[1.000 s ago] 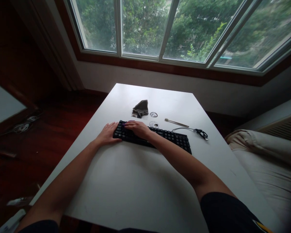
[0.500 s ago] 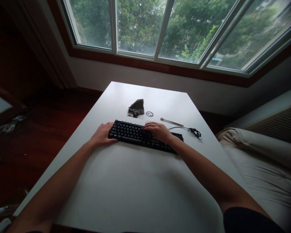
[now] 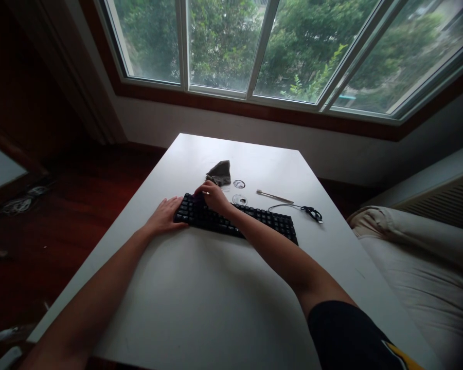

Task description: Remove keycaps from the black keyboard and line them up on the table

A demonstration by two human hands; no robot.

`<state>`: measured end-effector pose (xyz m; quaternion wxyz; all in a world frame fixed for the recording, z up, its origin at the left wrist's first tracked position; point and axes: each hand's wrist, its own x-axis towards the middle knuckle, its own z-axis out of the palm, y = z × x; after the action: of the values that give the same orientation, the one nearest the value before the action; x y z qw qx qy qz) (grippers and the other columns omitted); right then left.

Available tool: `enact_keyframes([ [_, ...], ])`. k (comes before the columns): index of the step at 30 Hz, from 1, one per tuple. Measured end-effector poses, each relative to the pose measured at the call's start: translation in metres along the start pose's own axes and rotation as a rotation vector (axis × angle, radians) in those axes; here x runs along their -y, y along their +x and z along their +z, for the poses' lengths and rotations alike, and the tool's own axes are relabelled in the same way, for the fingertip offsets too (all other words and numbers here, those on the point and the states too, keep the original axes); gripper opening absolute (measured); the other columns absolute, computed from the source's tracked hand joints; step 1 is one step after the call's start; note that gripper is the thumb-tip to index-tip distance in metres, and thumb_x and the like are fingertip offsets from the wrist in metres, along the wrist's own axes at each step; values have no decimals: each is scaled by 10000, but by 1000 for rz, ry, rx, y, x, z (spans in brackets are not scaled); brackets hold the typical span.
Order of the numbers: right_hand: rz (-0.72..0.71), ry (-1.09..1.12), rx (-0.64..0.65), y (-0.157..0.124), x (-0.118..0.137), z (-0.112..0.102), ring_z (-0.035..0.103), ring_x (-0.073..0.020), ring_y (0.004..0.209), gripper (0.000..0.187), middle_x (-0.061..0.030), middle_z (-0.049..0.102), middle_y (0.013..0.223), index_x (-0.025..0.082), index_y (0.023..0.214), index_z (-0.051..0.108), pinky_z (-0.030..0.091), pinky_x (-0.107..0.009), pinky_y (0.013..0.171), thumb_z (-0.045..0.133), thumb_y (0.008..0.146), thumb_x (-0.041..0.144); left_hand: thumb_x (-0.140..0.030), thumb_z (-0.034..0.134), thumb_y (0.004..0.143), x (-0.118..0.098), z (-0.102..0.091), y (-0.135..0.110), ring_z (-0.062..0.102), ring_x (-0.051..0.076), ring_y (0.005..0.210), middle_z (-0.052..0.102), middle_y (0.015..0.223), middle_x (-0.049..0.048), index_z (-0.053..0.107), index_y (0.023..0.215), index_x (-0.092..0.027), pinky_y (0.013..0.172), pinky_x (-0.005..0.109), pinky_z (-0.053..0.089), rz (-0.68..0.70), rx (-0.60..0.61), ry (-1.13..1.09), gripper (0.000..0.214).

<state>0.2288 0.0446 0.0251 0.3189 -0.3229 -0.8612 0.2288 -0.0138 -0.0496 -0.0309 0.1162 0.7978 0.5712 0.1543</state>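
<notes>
A black keyboard (image 3: 270, 220) lies across the white table. Against its left end rests my left hand (image 3: 165, 216), thumb at the front corner and fingers stretched along the side, bracing it. My right hand (image 3: 213, 196) is over the keys toward the left end, its fingers pinched on a small purple lump (image 3: 197, 196) that touches the keys. Most of the lump is hidden by the fingers. Behind the keyboard lie a crumpled dark grey cloth (image 3: 220, 172), two round clear pieces, the farther disc (image 3: 239, 184) and the nearer disc (image 3: 239, 199), and a thin brush (image 3: 273, 196).
The keyboard's cable (image 3: 312, 213) lies coiled at the back right, its plug near the table's right side. A cushioned seat (image 3: 405, 267) stands right of the table (image 3: 170, 308). Beyond the far edge is a window (image 3: 224, 46). Cables (image 3: 21, 203) lie on the floor at left.
My right hand has moved left along the keyboard with the purple lump, uncovering the right-hand keys and the nearer clear disc. My left hand stays at the left end.
</notes>
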Motion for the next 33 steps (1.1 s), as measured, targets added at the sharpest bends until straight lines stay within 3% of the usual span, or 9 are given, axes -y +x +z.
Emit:
enact_keyframes([
  [4, -72, -122, 59, -17, -12, -14, 623, -183, 1011, 324, -54, 644, 1133, 227, 1001, 796, 488, -306, 941, 561, 855, 59, -750, 622, 805, 0, 1, 1, 271, 374, 1539, 336, 1654, 161, 257, 1632, -189, 1267, 560, 142, 3, 3, 9, 1064],
  [7, -118, -135, 109, -26, -18, -25, 631, -191, 1062, 185, -58, 657, 1198, 237, 995, 792, 476, -316, 967, 619, 936, 212, -754, 623, 800, 0, 1, 3, 278, 381, 1535, 337, 1653, 162, 263, 1630, -192, 1266, 562, 144, -5, 0, 10, 1065],
  [11, -71, -200, 147, -26, -20, -26, 623, -199, 1012, 189, -74, 673, 1136, 217, 1026, 757, 463, -328, 924, 612, 986, 332, -741, 632, 798, 0, 0, 3, 288, 385, 1529, 344, 1650, 157, 274, 1626, -201, 1263, 558, 158, -9, -5, -2, 1052],
  [14, -20, -298, 153, -23, -16, -20, 589, -229, 997, 268, -81, 664, 1077, 196, 1158, 680, 446, -348, 904, 708, 901, 268, -736, 638, 798, -1, -1, 3, 296, 384, 1525, 356, 1645, 154, 279, 1624, -204, 1259, 557, 171, -3, -5, -3, 1046],
  [16, -6, -305, 142, -19, -14, -17, 571, -234, 1017, 280, -80, 649, 1093, 199, 1149, 660, 435, -344, 911, 701, 871, 194, -731, 641, 800, -2, -1, 3, 301, 382, 1522, 360, 1642, 153, 280, 1623, -204, 1257, 561, 174, 4, -7, 1, 1042],
  [21, 10, -162, 27, -6, -4, -3, 576, -205, 971, 186, -52, 641, 1059, 207, 1081, 637, 434, -303, 866, 672, 898, 218, -721, 649, 802, 0, 3, 3, 314, 374, 1517, 379, 1634, 142, 283, 1622, -214, 1257, 562, 181, 5, -24, 27, 1031],
  [24, -6, -135, 35, 0, 4, 9, 584, -189, 923, 189, -35, 646, 1030, 212, 1104, 631, 435, -288, 827, 670, 926, 263, -726, 649, 798, 2, 5, 3, 315, 382, 1517, 381, 1633, 145, 288, 1622, -213, 1256, 561, 192, 6, -25, 36, 1036],
  [27, -22, -245, 71, 0, 8, 17, 581, -188, 936, 146, -48, 620, 1088, 229, 1086, 675, 432, -283, 812, 653, 944, 250, -722, 646, 804, 3, 5, 3, 319, 388, 1514, 385, 1630, 143, 293, 1622, -214, 1253, 566, 201, 11, -35, 30, 1026],
  [33, -34, -325, 160, -21, -3, -1, 576, -174, 966, 224, -70, 601, 1115, 213, 1099, 734, 437, -278, 872, 561, 975, 142, -748, 628, 806, 1, 3, 4, 305, 387, 1522, 367, 1639, 150, 273, 1630, -194, 1253, 576, 194, 12, -19, 34, 1054],
])
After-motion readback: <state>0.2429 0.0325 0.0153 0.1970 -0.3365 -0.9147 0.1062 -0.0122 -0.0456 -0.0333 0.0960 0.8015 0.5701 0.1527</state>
